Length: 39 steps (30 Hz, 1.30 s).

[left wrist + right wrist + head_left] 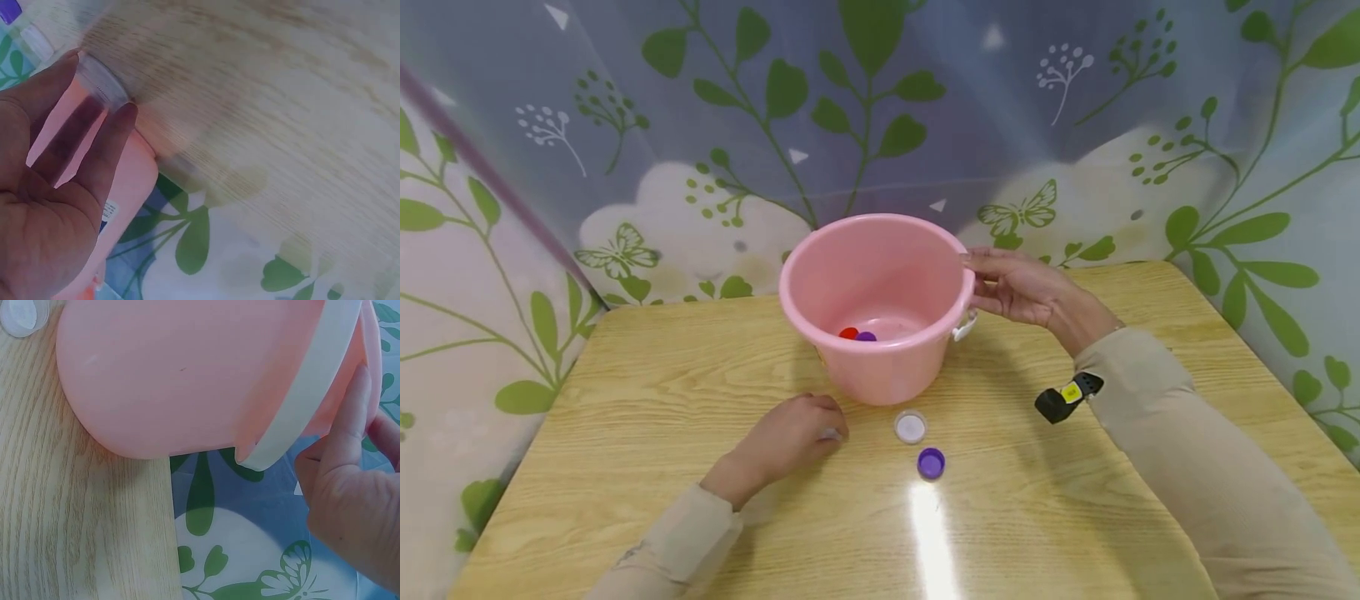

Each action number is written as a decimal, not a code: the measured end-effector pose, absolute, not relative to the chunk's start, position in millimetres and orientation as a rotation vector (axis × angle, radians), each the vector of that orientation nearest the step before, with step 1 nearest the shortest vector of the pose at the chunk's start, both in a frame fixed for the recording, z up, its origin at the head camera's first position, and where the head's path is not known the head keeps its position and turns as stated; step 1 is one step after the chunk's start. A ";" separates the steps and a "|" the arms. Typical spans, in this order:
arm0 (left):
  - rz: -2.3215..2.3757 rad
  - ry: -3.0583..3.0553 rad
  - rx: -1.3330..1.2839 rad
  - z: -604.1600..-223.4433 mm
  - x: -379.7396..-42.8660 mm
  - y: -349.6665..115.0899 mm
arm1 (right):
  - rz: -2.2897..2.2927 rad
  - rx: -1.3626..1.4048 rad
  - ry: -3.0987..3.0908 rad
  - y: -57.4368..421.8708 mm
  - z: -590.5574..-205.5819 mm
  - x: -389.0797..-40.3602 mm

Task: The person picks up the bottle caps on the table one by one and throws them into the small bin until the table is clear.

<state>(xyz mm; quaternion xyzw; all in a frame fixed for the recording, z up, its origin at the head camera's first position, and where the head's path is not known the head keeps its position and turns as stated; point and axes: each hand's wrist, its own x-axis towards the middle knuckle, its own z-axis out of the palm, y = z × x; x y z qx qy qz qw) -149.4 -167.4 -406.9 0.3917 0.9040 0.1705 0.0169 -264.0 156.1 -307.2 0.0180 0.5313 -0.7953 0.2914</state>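
Observation:
A pink bucket [880,375] stands upright on the table, and my right hand [1026,287] grips its rim at the right, thumb and fingers on either side of the wall. The white handle [306,387] hangs down the bucket's outside. Left of the bucket's base, my left hand [793,437] pinches a clear whitish bottle cap [103,81] by its edge, close above the tabletop. Inside the bucket lie a red cap [848,333] and a purple cap [866,337]. In front of it, a white cap [911,427] and another purple cap [931,463] rest on the table.
The wood-grain table [662,400] ends at the back against a leaf-patterned curtain [880,125], which also runs along both sides. A black strap with a yellow mark [1070,393] hangs from the right sleeve. A bright reflection lies on the tabletop near the front.

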 end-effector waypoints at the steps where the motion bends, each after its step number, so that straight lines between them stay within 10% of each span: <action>1: 0.543 2.795 1.227 -406.7 -150.0 -168.8 | -2.120 0.048 1.416 156.2 -307.2 -263.9; 24: 0.482 3.172 0.962 -308.9 -182.4 -236.3 | -2.140 0.057 1.399 156.0 -307.6 -263.7; 39: 0.604 3.339 0.937 -254.4 -211.5 -203.5 | -2.143 0.040 1.380 156.7 -308.4 -263.2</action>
